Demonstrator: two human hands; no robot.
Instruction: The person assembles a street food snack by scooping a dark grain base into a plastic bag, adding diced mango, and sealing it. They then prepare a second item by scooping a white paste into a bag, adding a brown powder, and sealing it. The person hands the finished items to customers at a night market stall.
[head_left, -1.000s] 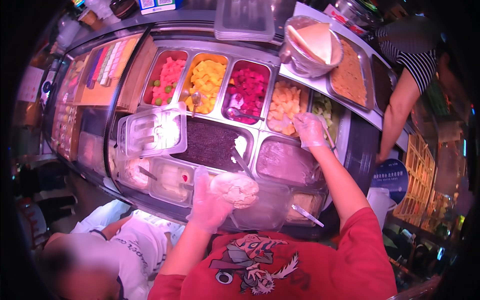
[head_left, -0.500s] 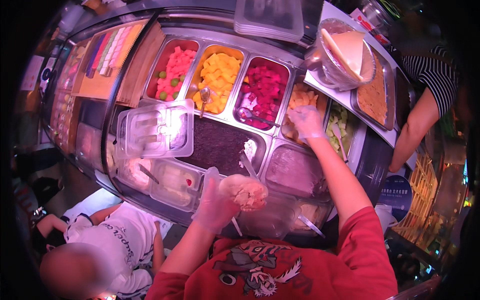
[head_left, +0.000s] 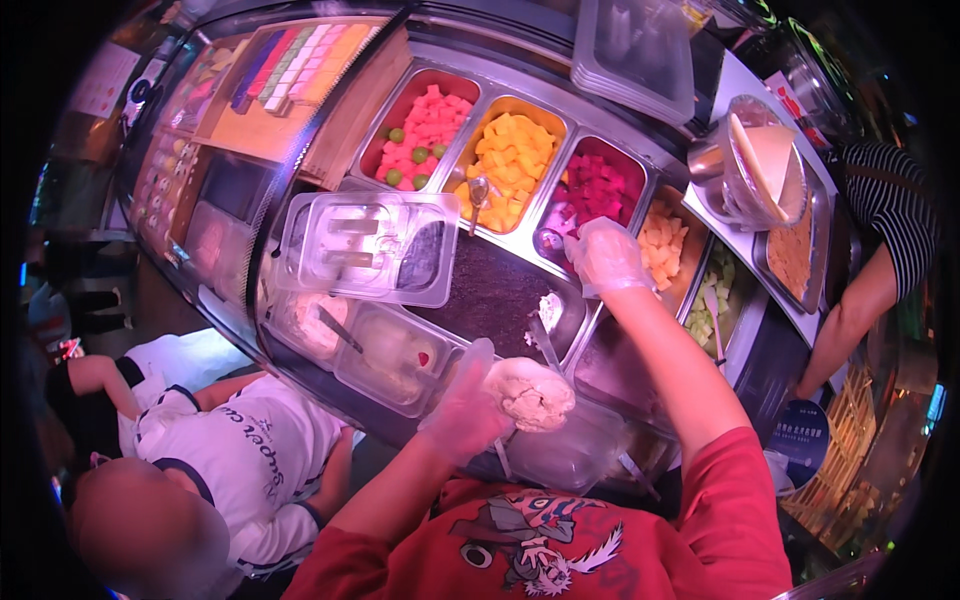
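Note:
My left hand [head_left: 470, 415], in a clear glove, holds up a rounded, pale pinkish mass [head_left: 535, 396] with a creamy, uneven top; its kind is unclear. My thumb stands up beside it. My right hand [head_left: 607, 258], also gloved, reaches into the pan of magenta fruit cubes [head_left: 603, 190]. Its fingers are closed at the handle end of a metal spoon [head_left: 548, 240] whose bowl lies in that pan; the hand hides the handle. Below lies a wide pan of dark, crumbly filling [head_left: 490, 290] with a white-smeared utensil [head_left: 546, 335] at its right end.
Beyond are pans of pink cubes with green fruit [head_left: 415, 140], yellow cubes [head_left: 512, 160], orange cubes [head_left: 662, 245] and green cubes [head_left: 712, 295]. A clear lid [head_left: 375, 245] rests at left. A person in white [head_left: 250, 465] is at lower left; a striped sleeve [head_left: 890, 190] shows at right.
My right hand has moved left from the orange cubes to the spoon in the magenta pan. The left hand still holds the pale mass. The whole view has shifted.

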